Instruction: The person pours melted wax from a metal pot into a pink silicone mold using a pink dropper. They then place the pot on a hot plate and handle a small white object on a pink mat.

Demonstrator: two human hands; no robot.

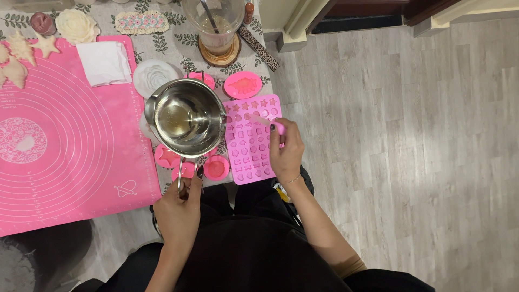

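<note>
While left hand [178, 208] holds pot [188, 116], mould [252, 139] overhangs table edge.

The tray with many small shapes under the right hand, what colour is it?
The tray is pink, seen best in the head view.

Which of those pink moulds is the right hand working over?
The big rectangular mould with many small cavities. The right hand rests on its right edge; the other pink moulds are small, single-shape ones near the metal pot.
</note>
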